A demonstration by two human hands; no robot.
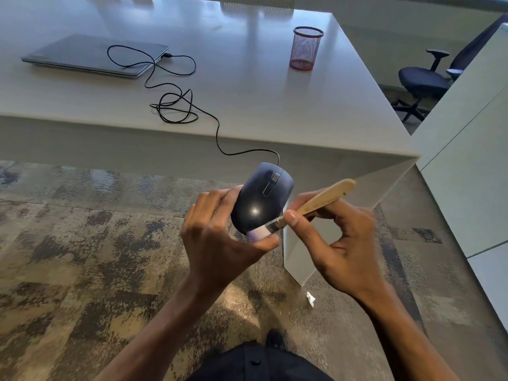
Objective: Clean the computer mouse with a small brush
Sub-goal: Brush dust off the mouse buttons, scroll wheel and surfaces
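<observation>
Nearest, left hand (220, 237) clamped around mouse (261, 199), held in air just off near edge of bench (275, 105). Right hand (338, 240) pinching wooden brush (308, 207), bristles touching mouse's near end. Cable (176, 105) trailing far-left to closed laptop (93, 55); mesh cup (305, 48) far right.

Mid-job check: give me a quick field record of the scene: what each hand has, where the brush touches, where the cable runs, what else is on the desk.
left hand: holds the mouse off the desk, over the carpet
right hand: grips the brush by its wooden handle
brush contact: bristles at the mouse's near end
cable: runs from the mouse up over the desk edge, loops, plugs into the laptop
laptop: closed
also on desk: red mesh cup, looks empty
floor: white scrap by the desk leg
</observation>
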